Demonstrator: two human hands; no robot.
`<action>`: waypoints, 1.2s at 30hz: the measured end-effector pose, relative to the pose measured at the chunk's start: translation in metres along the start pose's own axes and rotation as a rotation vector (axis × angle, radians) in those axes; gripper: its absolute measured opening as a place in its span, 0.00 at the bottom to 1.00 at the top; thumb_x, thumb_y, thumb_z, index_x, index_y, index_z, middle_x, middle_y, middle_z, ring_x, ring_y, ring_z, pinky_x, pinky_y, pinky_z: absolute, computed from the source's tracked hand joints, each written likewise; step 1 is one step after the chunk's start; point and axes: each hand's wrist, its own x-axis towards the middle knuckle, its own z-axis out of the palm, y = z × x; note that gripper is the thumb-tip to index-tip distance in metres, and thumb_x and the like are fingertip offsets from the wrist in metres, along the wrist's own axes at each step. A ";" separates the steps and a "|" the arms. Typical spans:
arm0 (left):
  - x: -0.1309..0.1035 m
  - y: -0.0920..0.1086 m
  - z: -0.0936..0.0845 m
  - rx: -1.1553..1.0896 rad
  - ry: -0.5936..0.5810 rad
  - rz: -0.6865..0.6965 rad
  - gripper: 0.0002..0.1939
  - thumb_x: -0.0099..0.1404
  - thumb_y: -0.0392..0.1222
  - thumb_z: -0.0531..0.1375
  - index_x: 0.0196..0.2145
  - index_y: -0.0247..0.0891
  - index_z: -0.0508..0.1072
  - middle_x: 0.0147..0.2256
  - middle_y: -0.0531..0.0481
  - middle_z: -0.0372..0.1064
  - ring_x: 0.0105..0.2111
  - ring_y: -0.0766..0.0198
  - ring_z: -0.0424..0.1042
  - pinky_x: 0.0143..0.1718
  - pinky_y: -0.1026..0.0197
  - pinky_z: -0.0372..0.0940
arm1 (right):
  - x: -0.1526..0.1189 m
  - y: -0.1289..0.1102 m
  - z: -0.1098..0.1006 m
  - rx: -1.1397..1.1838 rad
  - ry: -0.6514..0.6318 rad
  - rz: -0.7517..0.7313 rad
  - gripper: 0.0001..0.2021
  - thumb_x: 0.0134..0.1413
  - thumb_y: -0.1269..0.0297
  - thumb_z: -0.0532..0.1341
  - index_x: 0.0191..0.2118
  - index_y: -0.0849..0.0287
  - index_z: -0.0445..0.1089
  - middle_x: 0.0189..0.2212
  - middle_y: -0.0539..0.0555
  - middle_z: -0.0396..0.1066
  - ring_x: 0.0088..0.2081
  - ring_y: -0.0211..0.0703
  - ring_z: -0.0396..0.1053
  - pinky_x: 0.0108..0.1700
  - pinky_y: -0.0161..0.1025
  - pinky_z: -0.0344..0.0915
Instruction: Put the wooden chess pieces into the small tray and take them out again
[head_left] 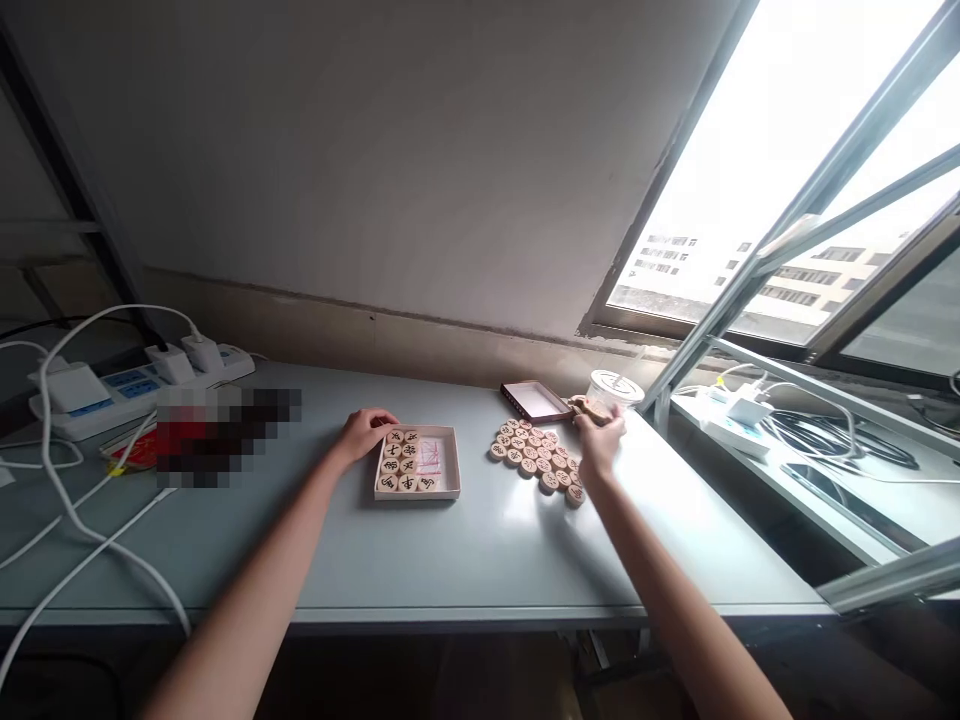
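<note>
Several discs (407,466) in a box (417,495)

The left hand (369,430) touches a box (417,496) holding discs (407,483); the right hand (601,440) is beside loose discs (529,466).

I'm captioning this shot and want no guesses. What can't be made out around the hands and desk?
In the head view:
Right hand: whether it holds anything; its own back hides the grasp.
Loose pieces: many characters; too small.
Pixelated patch: what lies beneath; the pixelation hides it.
Left forearm: upper end; bottom edge cuts it off.
</note>
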 end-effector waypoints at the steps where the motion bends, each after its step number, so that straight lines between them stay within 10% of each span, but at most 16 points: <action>1: 0.000 0.000 0.000 -0.007 -0.003 0.002 0.12 0.50 0.43 0.54 0.28 0.36 0.75 0.31 0.48 0.73 0.33 0.58 0.70 0.33 0.61 0.62 | -0.024 -0.013 0.006 0.024 -0.137 -0.119 0.25 0.51 0.62 0.55 0.55 0.60 0.54 0.51 0.62 0.59 0.49 0.49 0.62 0.48 0.47 0.61; 4: -0.001 -0.001 0.001 -0.021 0.007 0.017 0.12 0.51 0.43 0.54 0.29 0.36 0.75 0.31 0.48 0.74 0.34 0.58 0.71 0.34 0.61 0.62 | -0.091 -0.057 0.027 -0.037 -0.800 -0.594 0.14 0.54 0.62 0.58 0.47 0.53 0.66 0.47 0.55 0.65 0.49 0.46 0.62 0.49 0.44 0.58; 6: -0.001 -0.001 0.001 -0.014 0.028 0.027 0.12 0.50 0.43 0.54 0.29 0.36 0.75 0.31 0.48 0.74 0.33 0.58 0.71 0.34 0.61 0.63 | -0.119 -0.084 0.040 -0.179 -1.021 -0.768 0.09 0.55 0.61 0.59 0.42 0.53 0.68 0.41 0.53 0.69 0.44 0.44 0.65 0.47 0.44 0.57; 12: -0.001 -0.002 0.001 -0.007 0.025 0.040 0.13 0.50 0.43 0.54 0.29 0.36 0.75 0.30 0.48 0.74 0.32 0.59 0.71 0.34 0.61 0.63 | -0.119 -0.111 0.055 -0.248 -1.286 -0.699 0.07 0.48 0.66 0.65 0.36 0.58 0.70 0.31 0.50 0.72 0.28 0.36 0.66 0.29 0.32 0.56; 26: 0.000 -0.006 0.002 0.031 0.029 0.036 0.14 0.50 0.46 0.54 0.29 0.37 0.75 0.32 0.48 0.74 0.35 0.57 0.70 0.36 0.60 0.62 | -0.081 -0.058 0.005 -0.186 -0.981 -0.714 0.08 0.54 0.72 0.56 0.37 0.59 0.71 0.37 0.54 0.71 0.37 0.39 0.67 0.43 0.37 0.63; 32: -0.001 -0.005 0.002 0.034 0.021 0.038 0.14 0.51 0.45 0.53 0.29 0.37 0.75 0.33 0.48 0.73 0.34 0.57 0.70 0.36 0.60 0.61 | -0.084 -0.049 0.005 -0.449 -0.838 -0.818 0.06 0.53 0.69 0.58 0.34 0.53 0.71 0.48 0.53 0.66 0.54 0.47 0.57 0.60 0.56 0.41; 36: -0.001 -0.003 0.002 0.019 0.022 0.031 0.14 0.50 0.45 0.53 0.29 0.37 0.75 0.32 0.48 0.73 0.34 0.58 0.70 0.35 0.60 0.62 | -0.090 -0.051 0.026 -0.543 -0.857 -0.786 0.16 0.59 0.65 0.51 0.52 0.54 0.63 0.57 0.58 0.57 0.61 0.49 0.48 0.60 0.62 0.33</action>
